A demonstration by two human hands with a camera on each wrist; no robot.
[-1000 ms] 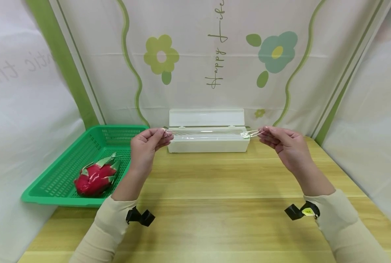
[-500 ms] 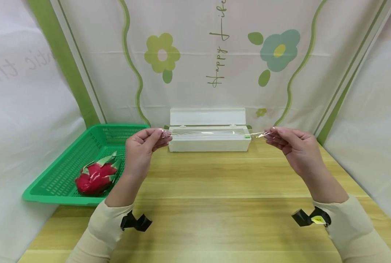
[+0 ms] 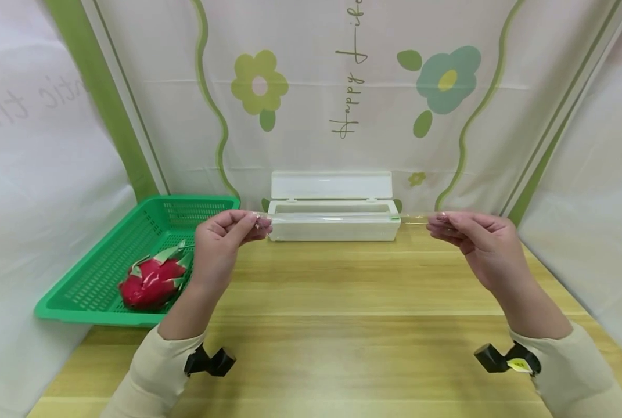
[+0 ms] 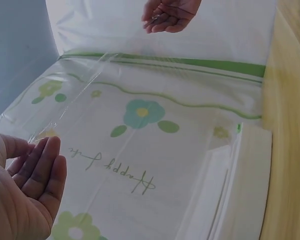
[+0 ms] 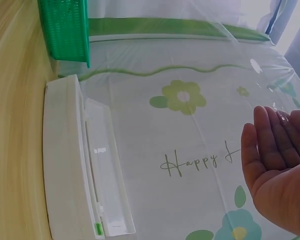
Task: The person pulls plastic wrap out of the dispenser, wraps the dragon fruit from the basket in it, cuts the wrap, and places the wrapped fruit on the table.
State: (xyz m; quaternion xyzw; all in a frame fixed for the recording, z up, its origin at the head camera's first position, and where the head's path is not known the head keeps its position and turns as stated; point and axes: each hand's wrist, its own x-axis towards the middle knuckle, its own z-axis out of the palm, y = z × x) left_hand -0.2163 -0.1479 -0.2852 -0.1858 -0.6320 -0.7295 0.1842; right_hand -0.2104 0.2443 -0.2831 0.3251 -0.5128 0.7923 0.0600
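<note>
Stretching film [image 3: 333,218] taut | left hand [image 3: 218,244] pinched 1 end, right hand [image 3: 485,251] the other, the wide hold apparently keeping it from clinging to itself | film spanned between them, box [image 3: 334,233] beyond, lid [image 3: 331,187] up, likely for free draw | fruit [image 3: 151,285] sat in basket [image 3: 101,317]

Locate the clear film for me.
In the middle of the head view, the clear film is stretched between the left hand and the right hand, before the open white box.

Head view bright w/ glare on tbl [image 3: 337,368]; wrist views dimmer
</note>
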